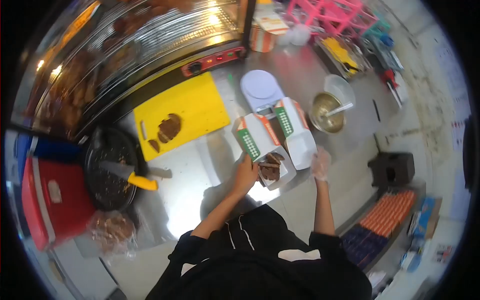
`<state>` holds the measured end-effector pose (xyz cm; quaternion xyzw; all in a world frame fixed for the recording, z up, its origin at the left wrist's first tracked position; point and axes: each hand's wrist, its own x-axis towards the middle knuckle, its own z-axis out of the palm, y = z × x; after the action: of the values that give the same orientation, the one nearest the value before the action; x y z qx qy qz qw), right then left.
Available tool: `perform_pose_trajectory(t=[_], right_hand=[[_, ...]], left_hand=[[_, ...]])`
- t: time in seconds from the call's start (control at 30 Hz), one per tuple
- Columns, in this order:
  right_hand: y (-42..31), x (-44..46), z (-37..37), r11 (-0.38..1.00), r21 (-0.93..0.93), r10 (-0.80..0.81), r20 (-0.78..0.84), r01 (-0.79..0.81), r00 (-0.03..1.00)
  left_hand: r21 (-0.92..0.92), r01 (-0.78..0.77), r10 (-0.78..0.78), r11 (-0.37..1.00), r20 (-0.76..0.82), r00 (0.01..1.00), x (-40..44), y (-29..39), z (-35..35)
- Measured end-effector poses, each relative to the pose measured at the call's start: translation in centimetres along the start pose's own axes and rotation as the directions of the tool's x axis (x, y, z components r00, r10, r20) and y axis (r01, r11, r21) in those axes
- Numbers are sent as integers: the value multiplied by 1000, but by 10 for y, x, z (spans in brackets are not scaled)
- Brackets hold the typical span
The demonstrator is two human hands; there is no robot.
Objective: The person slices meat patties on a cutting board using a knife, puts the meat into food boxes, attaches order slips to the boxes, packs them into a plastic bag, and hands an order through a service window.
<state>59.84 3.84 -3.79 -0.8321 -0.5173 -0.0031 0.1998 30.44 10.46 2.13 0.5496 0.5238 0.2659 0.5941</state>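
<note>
My bare left hand (pixel 246 175) grips the left side of an open takeaway box (pixel 288 172), white inside with green and orange print on its lid. Pieces of sliced brown meat (pixel 271 167) lie in it. My right hand (pixel 320 165), in a clear plastic glove, is closed at the right edge of a second white takeaway box (pixel 301 150). This second box stands right beside the first, its inside partly hidden from me. More sliced meat (pixel 169 128) rests on a yellow cutting board (pixel 200 102) to the left.
A white kitchen scale (pixel 259 89) stands behind the boxes. To its right is a metal bowl (pixel 320 119) with a spoon. At left, a yellow-handled knife (pixel 142 181) lies across a round black board (pixel 107 192). A lit display cabinet (pixel 165 37) borders the steel counter (pixel 192 172).
</note>
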Motion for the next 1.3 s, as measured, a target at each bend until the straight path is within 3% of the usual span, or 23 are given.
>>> perform_pose_trajectory(t=[0.07,0.1,0.17,0.2,0.23,0.27,0.3,0.33,0.4,0.43,0.47,0.53,0.73,0.83,1.0,1.07,1.2,1.3], right_hand=[[-52,-1,-23,971,26,222,259,-236,940],[-76,1,-36,978,41,187,283,-206,941],[-131,9,-62,954,-183,284,277,-239,918],[-159,14,-78,960,-177,262,289,-217,921],[-194,18,-91,998,-54,19,26,-18,999],[-232,20,-102,978,14,-195,-262,206,945],[-285,12,-112,940,226,-222,-163,255,961],[-297,4,-77,874,156,-437,-163,461,884],[-321,-13,-6,588,40,-798,-138,808,587],[-375,-12,-6,422,286,-862,-168,860,478],[-437,-14,-8,721,528,-690,492,448,530],[-477,-40,51,554,611,-765,105,566,635],[-517,-56,140,693,418,-672,81,587,736],[-516,-40,130,686,564,-635,156,460,757],[-496,-28,113,741,517,-542,83,429,836],[-498,-25,98,820,130,-572,178,557,801],[-513,-16,59,817,100,-577,149,568,803],[-521,-7,56,783,-23,-622,-33,622,782]], left_hand=[[29,8,-5,1000,-81,997,-2,3,-27],[124,32,-28,992,-37,999,1,-4,-40],[274,-5,-21,962,90,996,7,-18,-73],[270,8,-27,963,67,997,2,-19,-78],[150,11,-23,989,79,997,-4,-16,-81],[28,13,-16,1000,94,995,-10,-13,-87],[18,60,-62,998,148,987,-17,-9,-97],[13,63,-64,998,135,989,-26,-14,-103],[-54,-60,60,997,-1,998,-53,-26,-110],[-54,-61,61,997,-12,998,-65,-36,-115],[-52,-80,77,995,-47,996,-79,-49,-119],[-40,-79,74,996,-114,991,-110,-60,-132],[-92,16,-38,996,-240,970,-178,-88,-174],[-142,55,-96,988,-297,950,-191,-101,-185],[-115,40,-71,993,-282,957,-188,-89,-194],[-73,31,-48,997,-253,966,-185,-83,-196],[-56,-5,-6,998,-200,980,-182,-77,-202],[-5,0,0,1000,-178,984,-183,-79,-203]])
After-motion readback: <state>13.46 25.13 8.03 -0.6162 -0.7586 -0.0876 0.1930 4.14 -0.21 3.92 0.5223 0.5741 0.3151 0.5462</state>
